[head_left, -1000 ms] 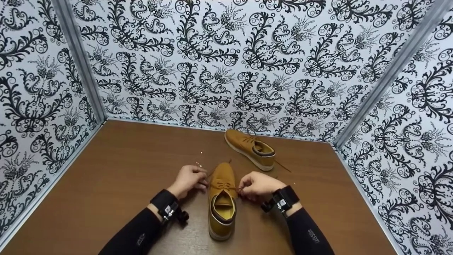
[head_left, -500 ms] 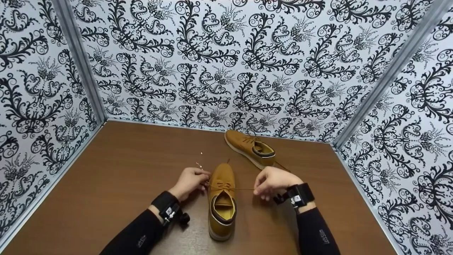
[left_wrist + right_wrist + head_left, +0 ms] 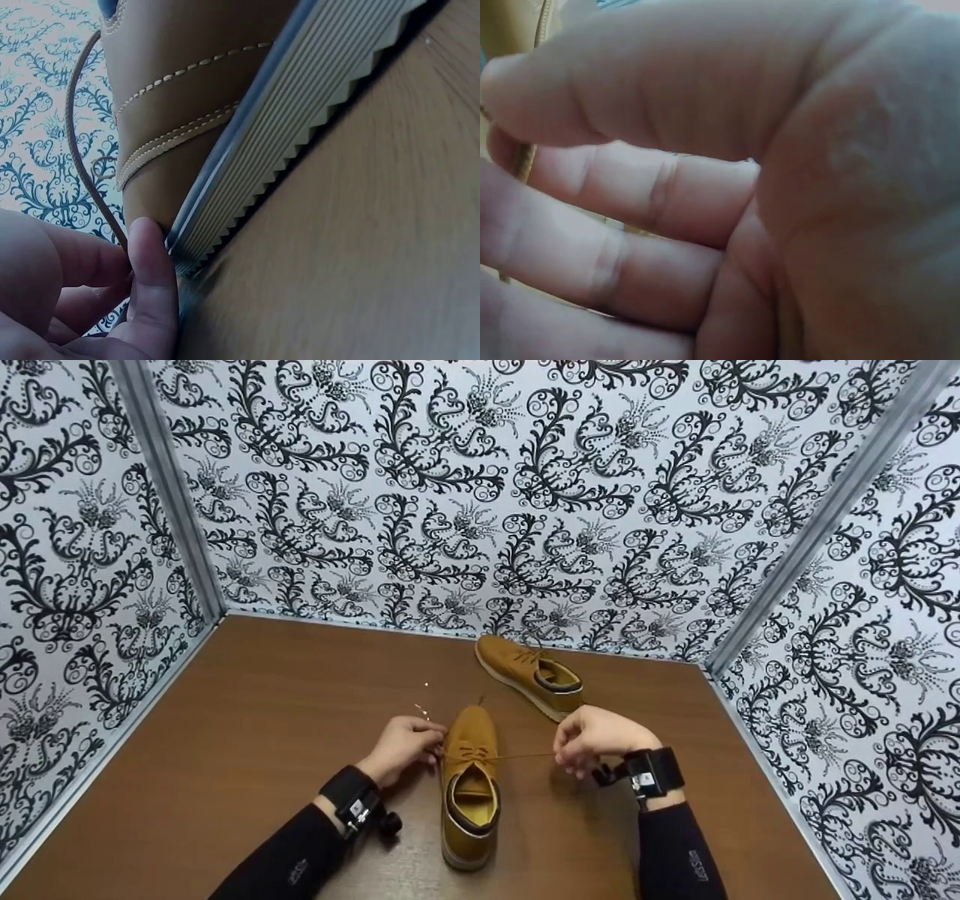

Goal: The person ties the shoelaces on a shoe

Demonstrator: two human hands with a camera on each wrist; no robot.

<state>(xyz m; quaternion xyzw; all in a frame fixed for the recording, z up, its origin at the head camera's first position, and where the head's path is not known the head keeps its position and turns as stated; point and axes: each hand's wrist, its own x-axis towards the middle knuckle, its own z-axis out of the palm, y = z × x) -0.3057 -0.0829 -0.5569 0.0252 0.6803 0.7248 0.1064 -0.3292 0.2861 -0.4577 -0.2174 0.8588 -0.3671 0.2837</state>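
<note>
Near shoe [image 3: 471,784] sits upright on my brown desk [image 3: 300,690], scroll-patterned black-and-white walls [image 3: 465,495] beyond it and both sides. My left hand [image 3: 403,748], just left of it, pinches one lace [image 3: 69,120]; my right hand [image 3: 600,739], to its right, pinches a straight lace run [image 3: 525,756]. Second shoe [image 3: 525,667]: beyond it, rightward.

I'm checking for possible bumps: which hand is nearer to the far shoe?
Right. The right hand is just on the near side of the far shoe; the left hand is farther off, beside the near shoe.
</note>
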